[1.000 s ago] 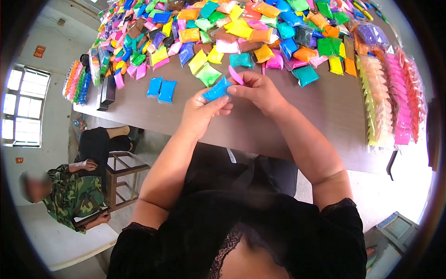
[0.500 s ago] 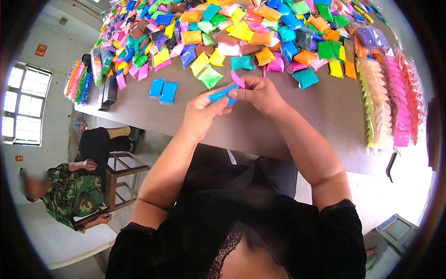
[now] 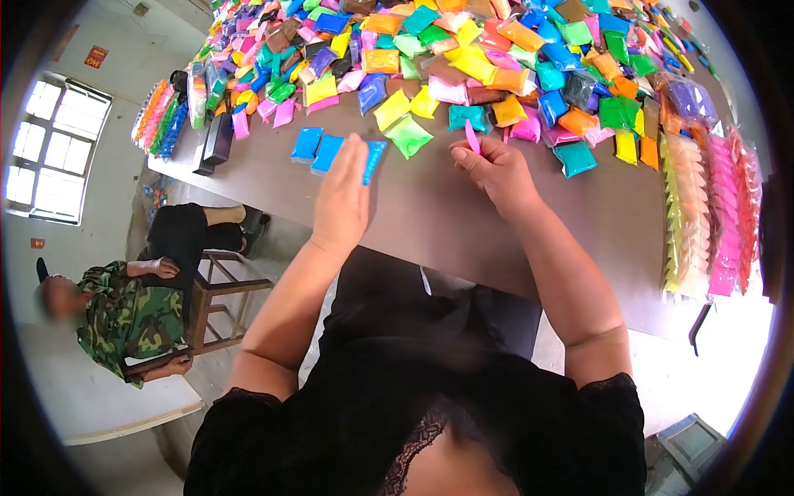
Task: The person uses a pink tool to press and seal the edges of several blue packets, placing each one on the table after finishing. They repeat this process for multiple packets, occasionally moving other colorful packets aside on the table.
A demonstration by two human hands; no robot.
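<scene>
We find the blue packet on edge at the fingertips of the left hand, whose flat grip presses it. At its nine o'clock two more blue packets lie on the desk. At three o'clock the right hand pinches a pink tool. At twelve o'clock spreads the coloured packet pile.

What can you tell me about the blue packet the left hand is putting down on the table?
The blue packet is a small, flat, bright blue pouch, seemingly clear plastic filled with blue material. It shows as a narrow tilted strip at the fingertips of the left hand, which partly hides it. It sits just right of two matching blue packets on the brown table. Whether it already rests flat cannot be told.
</scene>
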